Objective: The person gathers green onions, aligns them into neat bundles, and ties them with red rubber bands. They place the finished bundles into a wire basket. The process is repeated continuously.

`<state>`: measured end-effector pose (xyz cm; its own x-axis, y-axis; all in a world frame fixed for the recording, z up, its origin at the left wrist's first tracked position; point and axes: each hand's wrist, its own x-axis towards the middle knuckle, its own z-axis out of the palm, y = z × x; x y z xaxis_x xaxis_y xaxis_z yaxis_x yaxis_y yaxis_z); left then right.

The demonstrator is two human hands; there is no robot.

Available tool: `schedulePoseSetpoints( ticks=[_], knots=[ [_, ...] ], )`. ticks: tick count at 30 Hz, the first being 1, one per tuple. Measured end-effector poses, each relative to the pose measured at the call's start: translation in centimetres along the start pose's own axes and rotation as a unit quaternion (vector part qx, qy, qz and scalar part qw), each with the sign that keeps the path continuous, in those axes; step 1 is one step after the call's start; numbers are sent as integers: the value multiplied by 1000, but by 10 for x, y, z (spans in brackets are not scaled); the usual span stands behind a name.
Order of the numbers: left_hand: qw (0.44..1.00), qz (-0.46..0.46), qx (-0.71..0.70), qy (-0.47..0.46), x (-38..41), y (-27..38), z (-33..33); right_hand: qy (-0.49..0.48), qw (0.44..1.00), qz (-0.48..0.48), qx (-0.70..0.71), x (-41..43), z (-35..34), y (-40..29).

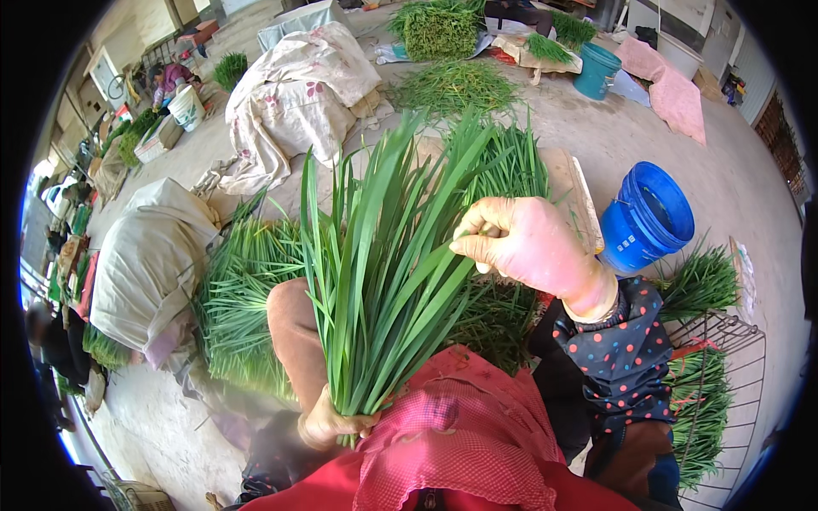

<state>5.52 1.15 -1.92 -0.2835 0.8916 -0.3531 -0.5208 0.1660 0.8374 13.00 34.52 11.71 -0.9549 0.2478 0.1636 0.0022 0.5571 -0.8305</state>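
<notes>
My left hand (pixel 335 423), low in the middle, is closed around the base of a bunch of long green leaves (pixel 377 274), probably garlic chives, which fan out upward. My right hand (pixel 527 246), in a thin pale glove, pinches a leaf at the bunch's right side between thumb and fingertips. Its sleeve is dark with coloured dots. A red checked apron (pixel 454 441) covers my lap below the bunch. To the left of my knee lies a large stack of similar leaves (pixel 252 306); another pile (pixel 511 166) stands beyond the held bunch.
At the right are a blue bucket (pixel 648 217) and a wire basket (pixel 744 396) with tied bundles (pixel 700 409). Cloth-covered heaps (pixel 153 255) stand left. Farther off are loose leaves (pixel 457 86), a teal bucket (pixel 597 71) and a person (pixel 171 80) beside a white bucket (pixel 186 107).
</notes>
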Motion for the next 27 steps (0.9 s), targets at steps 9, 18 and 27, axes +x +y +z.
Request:
schedulePoseSetpoints(
  ticks=[9,18,27],
  knots=[
    [1000,2,-23,-10,6,11,9,243,929,-259,-100,3,12,-13],
    [998,25,-22,-46,3,5,3,216,882,-382,-173,31,-12,-54],
    [966,228,-119,23,35,23,2,173,941,-238,-166,27,3,-13]
  ],
)
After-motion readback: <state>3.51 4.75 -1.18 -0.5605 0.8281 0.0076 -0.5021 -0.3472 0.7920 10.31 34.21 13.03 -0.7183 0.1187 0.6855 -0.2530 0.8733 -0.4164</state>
